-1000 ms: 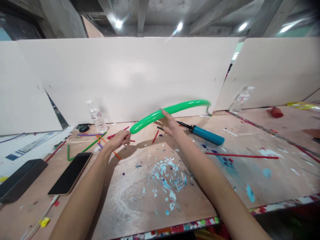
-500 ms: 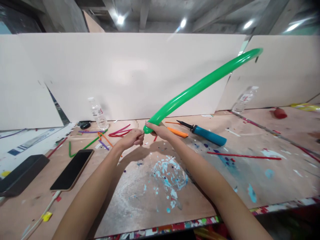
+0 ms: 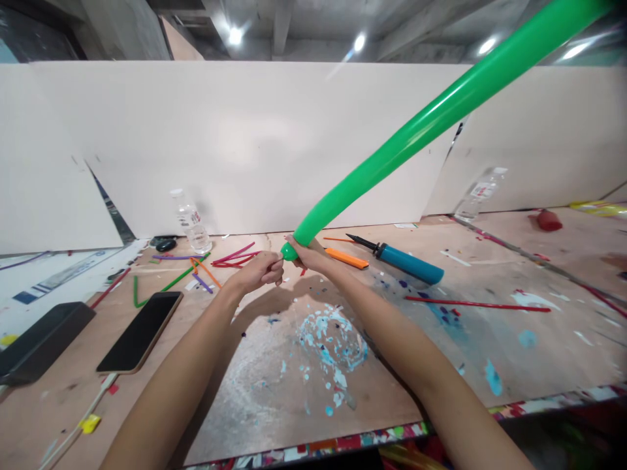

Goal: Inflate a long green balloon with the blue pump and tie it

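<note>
A long inflated green balloon (image 3: 416,140) slants from the middle of the view up past the top right edge. My right hand (image 3: 311,254) is closed round it near its lower end, where a small round bulge shows beside the fingers. Against that bulge, my left hand (image 3: 264,269) is closed in a pinch on the balloon's end; the tip itself is hidden by the fingers. Both hands are close together above the table (image 3: 255,405). Just right of them lie an orange piece (image 3: 347,258) and a blue hand pump (image 3: 410,264) with a black nozzle.
Uninflated balloons (image 3: 183,277) lie to the left, near a phone (image 3: 142,333) on a cable and a black case (image 3: 46,339). Plastic bottles (image 3: 191,222) stand by the white board (image 3: 235,150). A thin red balloon (image 3: 477,304) lies at the right.
The green balloon's far end has swung up and towards the camera, so it looks thicker and now leaves the view. My hands have barely moved.
</note>
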Motion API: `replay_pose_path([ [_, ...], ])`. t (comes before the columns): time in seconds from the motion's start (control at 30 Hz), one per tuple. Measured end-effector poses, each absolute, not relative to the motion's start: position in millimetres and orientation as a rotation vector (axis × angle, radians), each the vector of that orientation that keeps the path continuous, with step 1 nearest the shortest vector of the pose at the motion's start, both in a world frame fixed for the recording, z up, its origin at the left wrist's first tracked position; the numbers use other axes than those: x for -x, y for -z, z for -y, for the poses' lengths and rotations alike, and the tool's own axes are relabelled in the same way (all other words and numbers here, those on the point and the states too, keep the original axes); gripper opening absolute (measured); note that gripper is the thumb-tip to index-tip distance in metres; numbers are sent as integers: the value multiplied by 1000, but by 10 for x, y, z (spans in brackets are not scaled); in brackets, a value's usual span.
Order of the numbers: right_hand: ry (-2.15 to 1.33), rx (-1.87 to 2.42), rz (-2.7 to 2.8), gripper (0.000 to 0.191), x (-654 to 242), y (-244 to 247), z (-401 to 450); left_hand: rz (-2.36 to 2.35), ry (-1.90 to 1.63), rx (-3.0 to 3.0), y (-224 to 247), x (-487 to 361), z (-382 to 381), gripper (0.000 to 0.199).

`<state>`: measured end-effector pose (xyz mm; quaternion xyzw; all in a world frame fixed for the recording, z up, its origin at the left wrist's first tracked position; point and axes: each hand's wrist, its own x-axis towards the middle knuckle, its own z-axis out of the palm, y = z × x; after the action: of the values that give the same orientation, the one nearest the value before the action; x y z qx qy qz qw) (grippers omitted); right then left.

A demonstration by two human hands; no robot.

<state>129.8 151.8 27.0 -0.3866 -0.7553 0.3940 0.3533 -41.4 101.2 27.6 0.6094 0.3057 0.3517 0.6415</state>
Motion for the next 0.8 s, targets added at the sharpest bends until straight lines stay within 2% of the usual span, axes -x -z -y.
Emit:
replay_pose_path([
  [0.13, -835, 1100, 1930, 51, -1323, -234, -1568, -717, -803, -1364, -267, 430, -1020, 32],
  [0.3, -864, 1101, 1935, 38, -1297, -172, -1607, -728, -780, -1337, -226, 493, -1070, 38],
  [0.53, -845, 1091, 1939, 41, -1303, -228, -1609, -666, -743, -1281, -203, 536, -1076, 40],
  [0.8, -752, 1025, 1954, 33, -1307, -218, -1589, -683, -641, -1244, -161, 595, -1097, 36],
])
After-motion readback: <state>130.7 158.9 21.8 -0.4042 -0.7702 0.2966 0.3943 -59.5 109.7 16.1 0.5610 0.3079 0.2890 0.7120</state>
